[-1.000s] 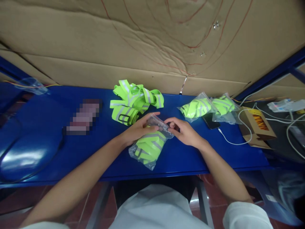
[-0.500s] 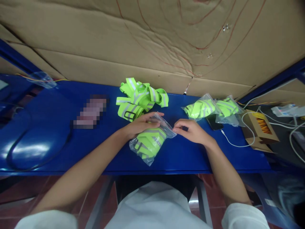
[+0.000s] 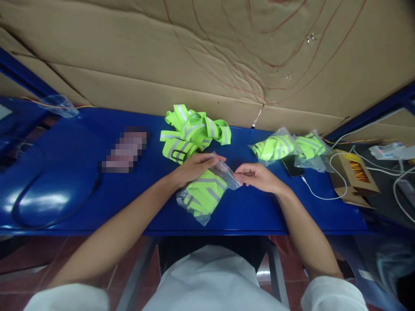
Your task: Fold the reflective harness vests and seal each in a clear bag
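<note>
A clear plastic bag [image 3: 206, 194] with a folded yellow-green reflective strap inside lies near the front of the blue table, its top edge turned to the upper right. My left hand [image 3: 193, 167] pinches the left end of that top edge between thumb and fingers. At the right end of the edge, the fingertips of my right hand [image 3: 256, 176] are closed on the bag's corner. Just behind my left hand sits a loose pile of yellow-green reflective straps [image 3: 194, 131] with a black buckle.
Two more filled bags [image 3: 275, 147] lie at the back right, beside a dark phone [image 3: 292, 166] on a white cable. Further right stands an open cardboard box [image 3: 353, 177]. A pixelated item [image 3: 126, 151] is on the left; cardboard [image 3: 129, 95] lines the back.
My right hand's thumb and fingers have drawn closer together at the bag's corner. My left thumb has shifted slightly along the top edge. The view has moved a little.
</note>
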`<state>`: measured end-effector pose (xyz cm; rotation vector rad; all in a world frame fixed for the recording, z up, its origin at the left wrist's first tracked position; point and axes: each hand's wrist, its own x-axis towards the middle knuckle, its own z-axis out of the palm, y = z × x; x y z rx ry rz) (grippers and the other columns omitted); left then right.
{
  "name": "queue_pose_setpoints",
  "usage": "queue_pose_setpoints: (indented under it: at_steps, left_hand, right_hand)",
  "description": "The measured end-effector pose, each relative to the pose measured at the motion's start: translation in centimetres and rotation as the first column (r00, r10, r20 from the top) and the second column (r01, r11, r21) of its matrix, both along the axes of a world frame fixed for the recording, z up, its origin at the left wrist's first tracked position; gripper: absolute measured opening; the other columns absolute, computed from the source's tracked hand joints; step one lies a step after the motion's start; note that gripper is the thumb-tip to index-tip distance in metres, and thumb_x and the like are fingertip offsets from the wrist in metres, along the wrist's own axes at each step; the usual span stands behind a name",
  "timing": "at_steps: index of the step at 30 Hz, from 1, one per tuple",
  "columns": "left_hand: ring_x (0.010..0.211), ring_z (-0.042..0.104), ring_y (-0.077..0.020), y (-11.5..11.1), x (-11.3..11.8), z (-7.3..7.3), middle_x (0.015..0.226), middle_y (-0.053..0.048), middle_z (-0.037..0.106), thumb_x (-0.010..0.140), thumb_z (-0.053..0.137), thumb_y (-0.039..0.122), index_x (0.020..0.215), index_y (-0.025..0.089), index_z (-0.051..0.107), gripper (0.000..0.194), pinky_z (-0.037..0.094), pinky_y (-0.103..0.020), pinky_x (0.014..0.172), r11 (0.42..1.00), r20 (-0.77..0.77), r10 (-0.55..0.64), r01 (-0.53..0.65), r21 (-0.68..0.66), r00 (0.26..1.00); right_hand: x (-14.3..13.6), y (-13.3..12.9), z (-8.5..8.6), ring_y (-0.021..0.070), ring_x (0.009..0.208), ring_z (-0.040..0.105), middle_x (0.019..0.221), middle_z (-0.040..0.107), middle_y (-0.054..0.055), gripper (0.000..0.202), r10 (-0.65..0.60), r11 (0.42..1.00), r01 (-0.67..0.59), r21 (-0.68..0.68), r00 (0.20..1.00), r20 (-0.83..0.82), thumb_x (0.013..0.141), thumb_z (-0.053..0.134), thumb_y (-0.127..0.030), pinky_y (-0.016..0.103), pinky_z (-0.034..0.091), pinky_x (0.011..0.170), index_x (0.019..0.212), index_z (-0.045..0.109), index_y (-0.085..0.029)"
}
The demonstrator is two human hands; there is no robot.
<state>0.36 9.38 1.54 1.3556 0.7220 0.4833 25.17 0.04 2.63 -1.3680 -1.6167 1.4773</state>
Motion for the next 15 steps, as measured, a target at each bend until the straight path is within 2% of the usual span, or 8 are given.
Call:
queue_pose_setpoints:
  at_steps: [2,5,8,11,15]
  left_hand:
    - [0.091,0.074,-0.025,0.1,0.0,-0.2,0.103,-0.01,0.08,0.086,0.074,0.062,0.109,0.017,0.079,0.051,0.057,-0.035,0.085,1.0,-0.008,0.018,-0.018,-0.016,1.0]
    - [0.091,0.075,-0.025,0.3,0.0,-0.5,0.099,-0.01,0.081,0.086,0.073,0.064,0.099,0.018,0.08,0.049,0.058,-0.035,0.086,0.997,0.004,0.01,-0.009,-0.082,1.0]
    - [0.09,0.076,-0.0249,0.4,0.0,-0.7,0.096,-0.008,0.081,0.088,0.071,0.065,0.104,0.02,0.08,0.048,0.059,-0.034,0.085,0.994,0.043,0.012,-0.007,-0.107,0.999]
    - [0.089,0.075,-0.0263,0.4,0.1,-0.8,0.094,-0.008,0.081,0.087,0.07,0.067,0.108,0.02,0.079,0.052,0.059,-0.035,0.081,0.988,0.057,0.08,-0.072,-0.135,0.995]
    - [0.092,0.075,-0.0267,0.2,0.5,-1.2,0.101,-0.011,0.08,0.088,0.064,0.072,0.114,0.019,0.077,0.06,0.059,-0.036,0.083,0.98,0.074,0.163,-0.152,-0.126,0.984]
  right_hand:
    - [0.6,-0.1,0.3,0.0112,0.071,0.064,0.086,0.074,0.003,0.041,0.062,0.996,-0.061,-0.058,0.998,0.017,0.086,0.077,-0.054,0.022,0.05,0.061,0.1,0.072,-0.017]
    - [1.3,0.0,0.3,0.0117,0.068,0.066,0.082,0.074,0.003,0.041,0.093,0.989,-0.088,-0.116,0.995,0.034,0.086,0.076,-0.056,0.023,0.052,0.061,0.097,0.072,-0.017]
    - [1.6,0.2,0.1,0.0122,0.064,0.066,0.077,0.073,0.003,0.044,0.01,0.995,-0.008,-0.102,1.0,0.022,0.088,0.073,-0.06,0.024,0.054,0.059,0.095,0.073,-0.016]
    - [1.5,0.4,-0.1,0.0134,0.068,0.067,0.078,0.073,0.004,0.045,-0.1,0.995,0.101,-0.009,0.993,0.058,0.088,0.071,-0.061,0.024,0.054,0.059,0.094,0.073,-0.017]
    - [1.0,0.6,-0.5,0.0137,0.067,0.065,0.077,0.072,0.004,0.044,-0.195,0.978,0.188,0.093,0.978,0.076,0.089,0.07,-0.061,0.027,0.054,0.061,0.095,0.072,-0.017]
